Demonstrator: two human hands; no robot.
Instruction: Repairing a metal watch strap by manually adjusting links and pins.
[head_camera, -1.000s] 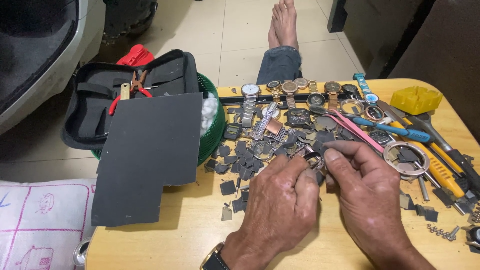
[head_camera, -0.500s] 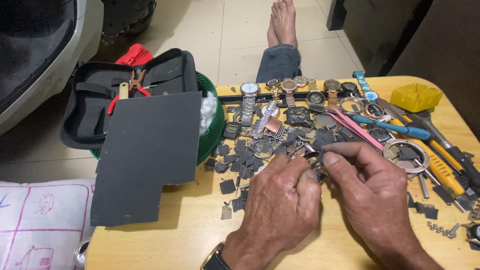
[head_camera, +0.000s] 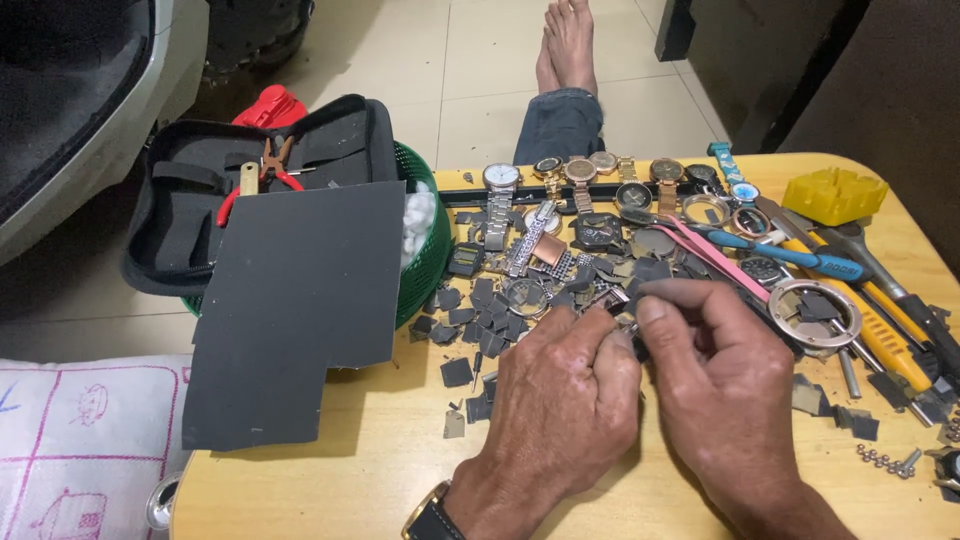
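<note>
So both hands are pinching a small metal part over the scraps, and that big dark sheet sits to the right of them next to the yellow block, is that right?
Not quite. The head view shows the dark sheet to the left of the hands, overhanging the table's left edge. The rest stands: left hand and right hand pinch a small metal part over the scraps; the yellow block lies far right.

One small digital watch screen (head_camera: 465, 262), rectangular, dark grey, lies on the table's left part, beside the green basket (head_camera: 432, 262).
</note>
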